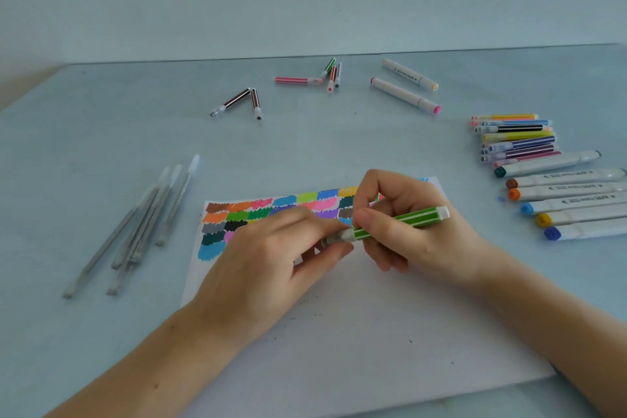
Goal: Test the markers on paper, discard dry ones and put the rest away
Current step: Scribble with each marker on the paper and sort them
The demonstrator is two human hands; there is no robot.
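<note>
Close to the camera, a white paper (356, 326) lies flat on the pale blue worktop (84, 332). Over the paper, both hands meet on one green marker (397, 222). The right hand (417, 231) is curled around the marker's striped body, with the thumb on top. The left hand (271, 254) pinches the marker's whitish cap end (337, 237) between its thumb and fingers. Just behind the hands, the top of the paper is filled with colour patches (244, 217). Off to the left lies a bunch of grey sticks (135, 231). On the right lie fat grey markers (570, 204), and behind them a pile of thin markers (515, 139). Far back on the worktop lie two dark markers (241, 102), a few small markers (322, 76) and two big white markers (407, 88).
</note>
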